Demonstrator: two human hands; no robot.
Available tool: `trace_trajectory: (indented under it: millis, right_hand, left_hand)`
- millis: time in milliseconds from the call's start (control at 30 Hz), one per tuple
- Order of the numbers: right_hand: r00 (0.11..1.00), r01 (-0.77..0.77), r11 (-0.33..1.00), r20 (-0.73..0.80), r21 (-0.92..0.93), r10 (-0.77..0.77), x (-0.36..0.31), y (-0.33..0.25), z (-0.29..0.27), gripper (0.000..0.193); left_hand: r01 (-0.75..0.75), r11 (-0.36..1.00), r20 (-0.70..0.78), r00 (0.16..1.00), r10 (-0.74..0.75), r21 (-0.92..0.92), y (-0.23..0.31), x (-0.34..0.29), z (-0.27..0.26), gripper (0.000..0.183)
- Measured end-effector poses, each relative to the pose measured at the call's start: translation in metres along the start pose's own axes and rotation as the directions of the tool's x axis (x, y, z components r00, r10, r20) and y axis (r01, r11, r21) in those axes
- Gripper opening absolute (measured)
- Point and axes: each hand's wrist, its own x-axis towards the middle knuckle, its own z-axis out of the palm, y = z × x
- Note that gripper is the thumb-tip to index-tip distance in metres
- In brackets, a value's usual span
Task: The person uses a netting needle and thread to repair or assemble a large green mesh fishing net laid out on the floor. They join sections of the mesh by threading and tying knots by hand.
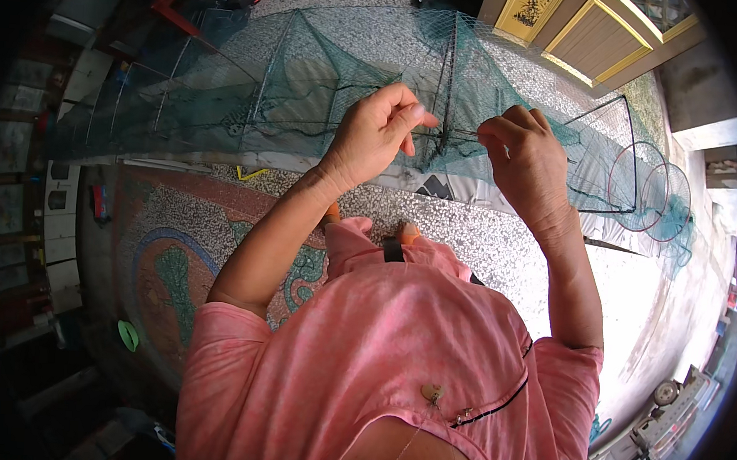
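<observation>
A long green mesh net trap (pixel 297 85), stretched over several thin metal frames, lies across the space before me. My left hand (pixel 378 130) is over its near middle part, fingers curled with the thumb against them and one fingertip pointing right; whatever it may grip is too small to make out. Just right of it, my right hand (pixel 523 151) pinches a thin strand (pixel 467 133) between thumb and forefinger. That strand runs left toward a dark knotted spot on an upright frame bar (pixel 450 76), where the netting gathers.
Pale sheeting (pixel 479 186) lies under the net along its near edge. Round hoops (pixel 637 190) form the net's right end. Behind stands a brown and gold door panel (pixel 591 42). A pebbled, patterned floor (pixel 178 203) spreads below, with a green object (pixel 128 336) at left.
</observation>
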Motion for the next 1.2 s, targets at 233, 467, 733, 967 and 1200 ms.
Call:
trace_trajectory:
  millis: [233,467,733,967,1200]
  right_hand:
    - [1.0,0.023,0.987,-0.015,0.161,-0.021,0.006,0.004,0.012,0.005]
    - [0.998,-0.051,0.797,-0.008,0.602,0.07,0.009,0.005,0.038,0.033]
    - [0.996,0.084,0.912,-0.012,0.402,-0.086,0.027,-0.014,0.039,0.014]
    - [0.964,0.263,0.953,-0.082,0.148,-0.253,0.046,-0.029,0.045,0.014]
    - [0.874,0.485,0.508,-0.39,0.711,-0.29,0.065,-0.122,0.02,0.023]
  left_hand:
    - [0.046,0.972,0.015,0.999,-0.051,0.232,0.005,-0.004,0.001,0.015]
    - [0.135,0.975,-0.015,0.99,-0.14,-0.175,-0.006,-0.001,-0.009,0.016]
    - [0.193,0.903,0.014,0.979,-0.204,-0.385,-0.019,-0.003,-0.017,0.015]
    - [0.266,0.803,0.075,0.961,-0.268,-0.534,-0.035,-0.01,-0.027,0.012]
    - [0.166,0.984,-0.013,0.986,-0.167,-0.058,0.0,-0.011,-0.011,0.015]
